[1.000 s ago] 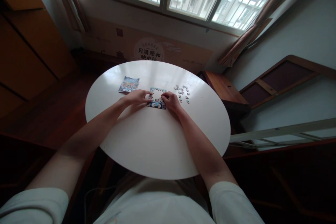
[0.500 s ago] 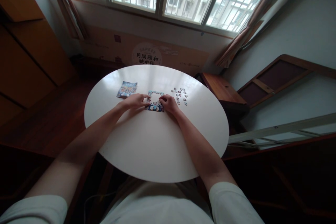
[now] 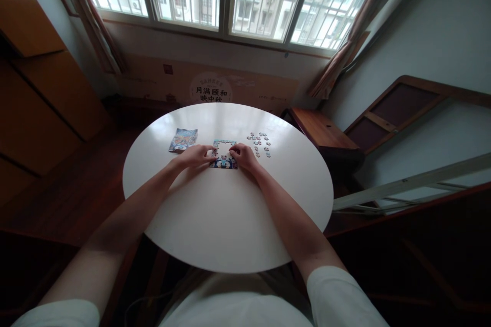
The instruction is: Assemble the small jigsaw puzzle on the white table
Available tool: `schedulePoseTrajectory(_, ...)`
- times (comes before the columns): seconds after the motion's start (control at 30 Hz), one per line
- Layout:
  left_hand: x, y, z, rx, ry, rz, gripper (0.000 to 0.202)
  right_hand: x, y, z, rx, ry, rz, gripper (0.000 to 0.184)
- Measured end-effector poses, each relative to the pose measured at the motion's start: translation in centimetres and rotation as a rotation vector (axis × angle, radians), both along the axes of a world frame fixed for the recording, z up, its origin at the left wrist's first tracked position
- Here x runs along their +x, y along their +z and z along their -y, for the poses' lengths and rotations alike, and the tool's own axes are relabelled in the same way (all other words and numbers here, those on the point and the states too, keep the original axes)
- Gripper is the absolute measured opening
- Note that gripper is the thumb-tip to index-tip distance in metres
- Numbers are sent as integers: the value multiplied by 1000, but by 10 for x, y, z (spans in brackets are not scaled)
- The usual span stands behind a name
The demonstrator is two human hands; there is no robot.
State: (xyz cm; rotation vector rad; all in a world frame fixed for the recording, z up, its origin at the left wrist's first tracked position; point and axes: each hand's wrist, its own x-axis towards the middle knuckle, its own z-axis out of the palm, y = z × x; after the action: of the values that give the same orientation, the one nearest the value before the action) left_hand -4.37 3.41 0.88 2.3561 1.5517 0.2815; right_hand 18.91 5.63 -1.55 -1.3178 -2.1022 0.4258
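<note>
A partly assembled jigsaw puzzle (image 3: 224, 164) lies on the white oval table (image 3: 230, 214), its border joined around a pale gap in the middle. At its left edge rests my left hand (image 3: 197, 155), with thumb and forefinger apart and touching the frame. My right hand (image 3: 245, 155) is over the right side of the puzzle, fingertips pinched together on what looks like a small puzzle piece, mostly hidden by the fingers. Several loose puzzle pieces (image 3: 258, 142) are spread just beyond my right hand. Past my left hand lies a creased colourful picture sheet (image 3: 183, 140).
A wooden side table (image 3: 318, 127) stands close behind the table's right edge. Barred windows (image 3: 261, 0) and a printed banner (image 3: 253, 87) are at the far side. Orange cabinets (image 3: 49, 97) stand on the left, and a pale metal rail (image 3: 402, 189) runs on the right.
The camera view has tilted up slightly, so the scene sits lower. Both hands stay at the puzzle, with only small finger movement; the loose pieces and picture sheet lie as before.
</note>
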Motion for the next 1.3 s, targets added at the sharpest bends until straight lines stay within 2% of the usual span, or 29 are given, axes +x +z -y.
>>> schedulePoseTrajectory(0.57, 2, 6, 4, -6, 3, -13, 61, -1, 3, 3, 0, -6, -1, 16)
schedulePoseTrajectory(0.9, 2, 4, 2, 6, -1, -17, 62, 0, -1, -1, 9, -2, -7, 16)
schedulePoseTrajectory(1.3, 1, 3, 1, -5, -8, -3, 63, 0, 1, 1, 3, 3, -5, 16)
